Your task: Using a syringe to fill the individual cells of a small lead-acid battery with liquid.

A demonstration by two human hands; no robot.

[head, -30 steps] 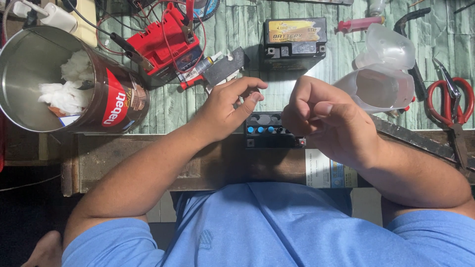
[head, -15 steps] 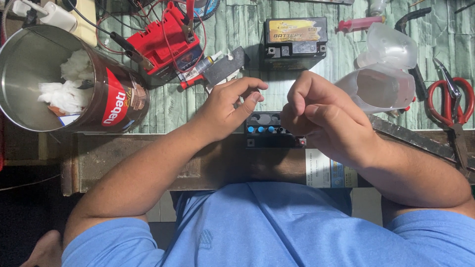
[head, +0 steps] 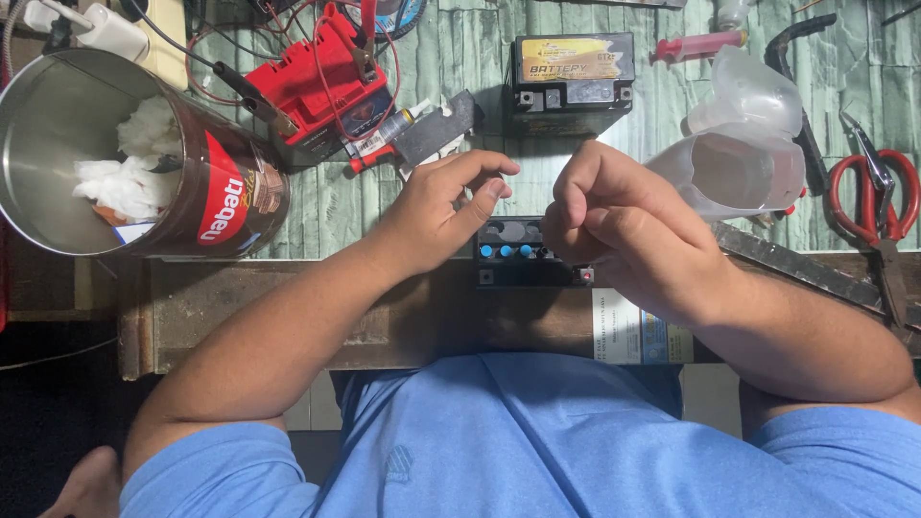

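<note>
A small black battery [head: 518,251] with a row of blue caps on top stands at the near edge of the bench, between my hands. My left hand [head: 436,211] hovers just left of it, thumb and forefinger curved and apart, with nothing visible between them. My right hand [head: 624,230] is curled into a loose fist over the battery's right end. Whether anything is inside the fist is hidden.
A second black battery with a yellow label [head: 573,72] stands behind. A red charger with clips and wires [head: 331,82] is at back left, beside a metal tin of white tissue [head: 206,206]. A clear plastic jug [head: 739,168], red-handled scissors [head: 878,201] and a red syringe [head: 700,45] lie to the right.
My left forefinger and thumb have spread a little apart. My right fist has barely shifted.
</note>
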